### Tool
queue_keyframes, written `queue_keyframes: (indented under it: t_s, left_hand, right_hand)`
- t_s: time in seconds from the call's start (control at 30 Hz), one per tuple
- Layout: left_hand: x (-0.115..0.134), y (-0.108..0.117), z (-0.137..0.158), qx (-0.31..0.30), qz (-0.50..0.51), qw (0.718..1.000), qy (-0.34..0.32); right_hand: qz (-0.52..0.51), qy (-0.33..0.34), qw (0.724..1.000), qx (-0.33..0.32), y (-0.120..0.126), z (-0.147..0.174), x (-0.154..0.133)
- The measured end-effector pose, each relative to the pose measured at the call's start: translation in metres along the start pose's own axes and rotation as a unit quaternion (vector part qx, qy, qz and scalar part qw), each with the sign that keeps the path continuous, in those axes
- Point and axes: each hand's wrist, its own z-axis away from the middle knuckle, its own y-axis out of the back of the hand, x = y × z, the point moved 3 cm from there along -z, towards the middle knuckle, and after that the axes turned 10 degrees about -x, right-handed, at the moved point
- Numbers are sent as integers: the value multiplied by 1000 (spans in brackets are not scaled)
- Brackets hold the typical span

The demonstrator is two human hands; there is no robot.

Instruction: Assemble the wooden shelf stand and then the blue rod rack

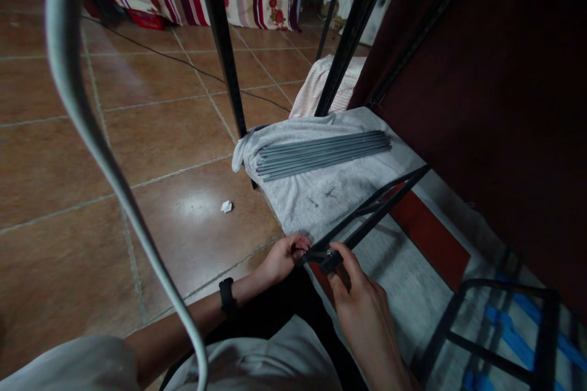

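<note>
Head view, looking down over the person's lap to a tiled floor point(137, 134): both hands meet at the near end of a black metal frame piece point(367, 214), a pair of thin bars that run up and to the right, over a grey cloth point(321, 195) spread on the floor. The left hand point(284, 256) is curled closed on the end of the bars, fingertips pinched at the joint; a dark watch point(226, 296) sits on that wrist. The right hand point(362, 305) closes from the other side, thumb and forefinger gripping a small black connector point(331, 261) at that same end (whether it is a clip or a screw fitting is too small to tell).

The frame looks stiff and fairly light, being thin tubing, with a smooth painted finish that could slip in the fingers; holding it right at the joint, as both hands do, looks the surest grip.

Further up the cloth lies a bundle of grey rods point(321, 153), side by side, and between it and the hands a few small screws point(321, 195). Black upright poles point(224, 43) rise from the floor behind. A scrap of white paper point(226, 206) lies on the tiles to the left.
</note>
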Motion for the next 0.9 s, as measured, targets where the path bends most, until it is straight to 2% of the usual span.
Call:
queue_keyframes:
  t_s: [0.2, 0.33, 0.43, 0.53, 0.63, 0.8, 0.9]
  left_hand:
    - [1, 1, -2, 10, -67, 998, 20]
    - [2, -2, -2, -7, -17, 1000, -10]
    - [3, -1, -1, -7, 1, 1000, -8]
    - [4, 2, 1, 21, -73, 997, 18]
    - [4, 2, 2, 4, -130, 991, 32]
    - [-1, -1, 2, -1, -58, 998, 4]
    - [-6, 1, 2, 9, -55, 998, 12]
  right_hand:
    - [5, -11, 1000, -17, -1, -1, 0]
    - [15, -8, 1000, -11, -1, 0, -1]
    - [17, 2, 1000, -4, -1, 1, -1]
    - [15, 10, 1000, -1, -1, 1, 0]
    - [12, 9, 1000, -1, -3, 1, 0]
    - [1, 12, 1000, 5, -3, 0, 1]
    - [0, 6, 1000, -5, -3, 0, 1]
